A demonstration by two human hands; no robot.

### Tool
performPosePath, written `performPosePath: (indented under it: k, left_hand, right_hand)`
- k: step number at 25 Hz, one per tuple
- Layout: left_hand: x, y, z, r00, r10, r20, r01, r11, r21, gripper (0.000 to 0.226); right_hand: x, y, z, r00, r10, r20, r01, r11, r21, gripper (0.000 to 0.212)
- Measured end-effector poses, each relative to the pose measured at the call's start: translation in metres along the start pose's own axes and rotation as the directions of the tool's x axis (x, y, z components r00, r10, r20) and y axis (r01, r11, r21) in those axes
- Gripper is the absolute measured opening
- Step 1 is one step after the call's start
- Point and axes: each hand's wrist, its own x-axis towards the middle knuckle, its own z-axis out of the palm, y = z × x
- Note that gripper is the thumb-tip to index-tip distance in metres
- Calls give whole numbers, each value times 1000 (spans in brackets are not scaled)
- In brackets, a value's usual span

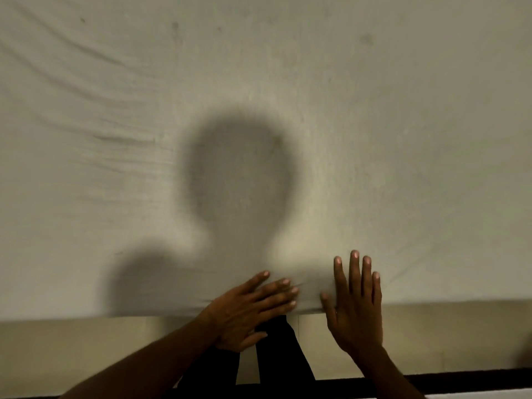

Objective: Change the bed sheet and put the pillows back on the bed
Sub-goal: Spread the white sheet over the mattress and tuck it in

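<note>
The white bed sheet fills most of the frame, with its near edge low down. The left hand lies flat on that edge at the lower middle, fingers straight and holding nothing. The right hand is just beside it (fingers spread wide), also flat on the sheet. A round shadow sits in the middle. Wrinkles run across the upper left. The pale floor shows at the bottom.
</note>
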Motion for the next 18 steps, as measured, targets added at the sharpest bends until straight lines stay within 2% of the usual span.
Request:
performPosePath:
  k: [2, 4, 6, 7, 8, 10, 11, 13, 15, 18]
  left_hand:
    - [-9, 6, 9, 988, 135, 72, -137, 990, 14, 87]
    - [-18, 9, 20, 964, 243, 109, -248, 968, 37, 77]
    - [-20, 5, 15, 957, 282, 61, -284, 959, 17, 59]
    - [-21, -1, 5, 969, 247, 9, -246, 969, -27, 53]
    - [-18, -9, -9, 983, 171, -67, -175, 982, -65, 50]
    - [-17, -36, -36, 965, -114, -234, 81, 986, -146, 47]
    - [-22, -59, -46, 909, -283, -307, 225, 951, -210, 46]
    - [-39, -118, -52, 740, -548, -390, 463, 835, -296, 48]
    - [-66, -182, -53, 602, -689, -403, 606, 723, -331, 52]
    - [-92, -257, -69, 513, -747, -422, 684, 653, -325, 57]
  right_hand:
    - [-14, 12, -7, 988, -135, 74, 134, 991, 11, 83]
    - [-8, 14, -25, 936, -334, 114, 335, 942, 12, 81]
    - [10, 3, -44, 874, -471, 120, 473, 881, 13, 77]
    - [25, -9, -50, 865, -489, 117, 491, 871, 7, 75]
    - [43, -21, -55, 869, -481, 112, 485, 874, -9, 73]
    - [87, -57, -61, 884, -458, 96, 463, 885, -44, 70]
    - [111, -80, -61, 886, -456, 84, 461, 886, -54, 69]
    - [157, -132, -61, 880, -474, 41, 476, 877, -63, 69]
    - [203, -191, -57, 856, -516, 7, 515, 853, -79, 69]
    - [258, -253, -59, 824, -566, -18, 562, 821, -103, 69]
